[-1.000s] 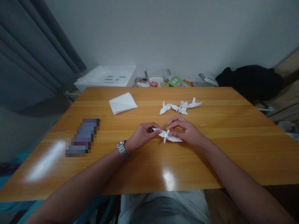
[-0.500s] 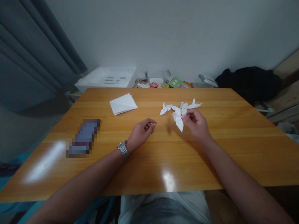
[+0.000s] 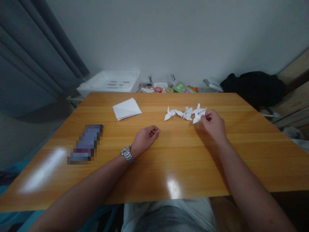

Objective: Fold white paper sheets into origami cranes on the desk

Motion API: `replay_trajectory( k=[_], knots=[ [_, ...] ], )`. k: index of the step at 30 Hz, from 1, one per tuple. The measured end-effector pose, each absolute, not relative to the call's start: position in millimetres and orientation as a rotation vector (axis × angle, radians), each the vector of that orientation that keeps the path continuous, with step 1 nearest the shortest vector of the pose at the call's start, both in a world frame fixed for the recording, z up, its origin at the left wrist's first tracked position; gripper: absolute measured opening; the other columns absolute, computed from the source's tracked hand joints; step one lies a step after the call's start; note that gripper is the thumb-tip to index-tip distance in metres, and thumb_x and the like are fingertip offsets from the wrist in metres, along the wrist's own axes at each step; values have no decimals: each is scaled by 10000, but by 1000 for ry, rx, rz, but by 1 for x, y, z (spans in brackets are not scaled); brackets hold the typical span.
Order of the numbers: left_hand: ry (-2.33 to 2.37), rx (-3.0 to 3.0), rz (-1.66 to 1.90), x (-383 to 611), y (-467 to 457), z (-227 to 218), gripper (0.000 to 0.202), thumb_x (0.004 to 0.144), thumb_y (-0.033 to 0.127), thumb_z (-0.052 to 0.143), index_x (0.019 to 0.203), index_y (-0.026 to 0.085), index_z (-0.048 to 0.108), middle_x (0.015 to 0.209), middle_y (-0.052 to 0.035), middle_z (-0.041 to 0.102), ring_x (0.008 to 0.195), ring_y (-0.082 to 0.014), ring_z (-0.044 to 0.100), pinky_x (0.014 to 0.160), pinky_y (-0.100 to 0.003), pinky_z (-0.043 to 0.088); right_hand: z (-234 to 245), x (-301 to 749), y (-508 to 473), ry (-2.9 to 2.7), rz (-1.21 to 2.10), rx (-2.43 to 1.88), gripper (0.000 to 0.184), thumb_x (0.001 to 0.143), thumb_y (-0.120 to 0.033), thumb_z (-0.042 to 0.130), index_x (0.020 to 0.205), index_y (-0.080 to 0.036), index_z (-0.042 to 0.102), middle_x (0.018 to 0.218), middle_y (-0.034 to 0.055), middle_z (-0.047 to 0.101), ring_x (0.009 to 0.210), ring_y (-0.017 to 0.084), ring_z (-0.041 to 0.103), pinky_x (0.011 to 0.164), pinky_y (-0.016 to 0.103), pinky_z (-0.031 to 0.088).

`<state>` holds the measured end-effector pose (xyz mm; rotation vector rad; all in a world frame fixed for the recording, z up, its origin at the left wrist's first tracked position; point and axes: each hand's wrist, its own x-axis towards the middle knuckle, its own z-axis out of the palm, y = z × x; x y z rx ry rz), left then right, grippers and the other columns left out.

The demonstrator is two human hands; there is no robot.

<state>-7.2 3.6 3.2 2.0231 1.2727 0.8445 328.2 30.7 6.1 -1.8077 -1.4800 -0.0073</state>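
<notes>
My right hand (image 3: 214, 125) pinches the edge of a white paper crane (image 3: 197, 118) between thumb and fingertips, at the right end of a row of folded cranes. Close by on its left are more white origami cranes, one near the middle (image 3: 186, 113) and one at the left end (image 3: 169, 113). Where the held crane overlaps its neighbours is hard to make out. My left hand (image 3: 145, 139), with a metal watch (image 3: 127, 154) on its wrist, rests on the table with curled fingers and nothing visible in them.
On the wooden table (image 3: 154, 174) a stack of white paper (image 3: 126, 109) lies at the back left. A blurred-out phone-like object (image 3: 87, 143) lies nearer on the left. Beyond the far edge stand a white foam box (image 3: 113, 80), assorted small items and a black cloth heap (image 3: 253, 87).
My right hand has carried the paper crane right and slightly away from me, from in front of the middle crane to the row's right end. My left hand has stayed nearly still.
</notes>
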Motion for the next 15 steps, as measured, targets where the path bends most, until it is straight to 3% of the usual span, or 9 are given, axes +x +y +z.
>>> replay_trajectory(
  k=[6, 15],
  knots=[
    [1288, 2064, 805, -7, 5, 3, 299, 965, 423, 502, 902, 192, 681, 767, -15, 700, 679, -151, 623, 601, -239, 410, -8, 338, 39, -1497, 38, -1829, 151, 841, -369, 588, 870, -221, 599, 820, 82, 719, 681, 228, 633, 654, 331, 442],
    [1308, 2103, 776, -7, 5, 4, 294, 968, 408, 503, 872, 193, 679, 752, -2, 695, 664, -138, 611, 598, -240, 391, -16, 343, 44, -1519, 33, -1863, 178, 842, -394, 604, 864, -219, 620, 826, 73, 728, 688, 232, 650, 650, 331, 444]
  ],
)
